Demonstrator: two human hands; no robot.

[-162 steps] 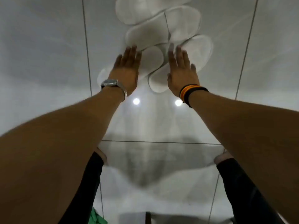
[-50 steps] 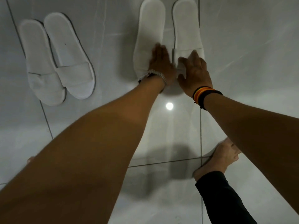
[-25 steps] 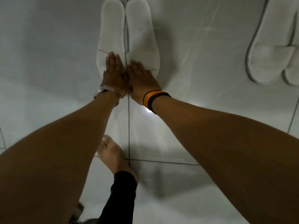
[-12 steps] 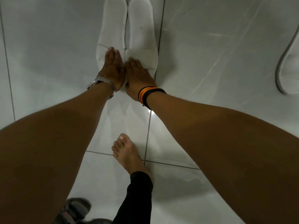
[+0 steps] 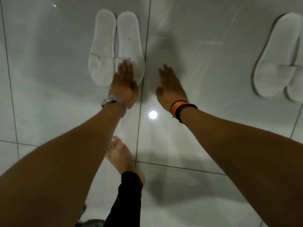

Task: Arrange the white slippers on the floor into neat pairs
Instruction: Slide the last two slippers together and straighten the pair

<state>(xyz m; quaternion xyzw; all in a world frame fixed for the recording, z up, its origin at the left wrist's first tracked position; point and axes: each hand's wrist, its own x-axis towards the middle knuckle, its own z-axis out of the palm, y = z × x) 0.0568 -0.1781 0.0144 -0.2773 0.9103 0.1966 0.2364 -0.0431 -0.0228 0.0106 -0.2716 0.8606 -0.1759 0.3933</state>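
Note:
A pair of white slippers lies side by side on the glossy tiled floor, toes towards me: the left slipper [image 5: 101, 51] and the right slipper [image 5: 129, 41]. My left hand [image 5: 124, 82], with a metal watch, rests flat with spread fingers on the toe strap of the right slipper. My right hand [image 5: 170, 86], with striped wristbands, hovers open over bare floor to the right of that pair, holding nothing. A second white pair [image 5: 277, 63] lies at the right edge, partly cut off.
My bare foot [image 5: 120, 158] and black trouser leg [image 5: 126, 200] stand on the tiles below the hands. A ceiling light reflects as a bright spot [image 5: 152, 114] between my wrists. A dark object [image 5: 91, 222] shows at the bottom edge.
My right hand has lifted off the slipper pair and moved right over bare floor. My left hand has shifted from the left slipper's toe onto the right slipper's. The right-hand pair has come back into view.

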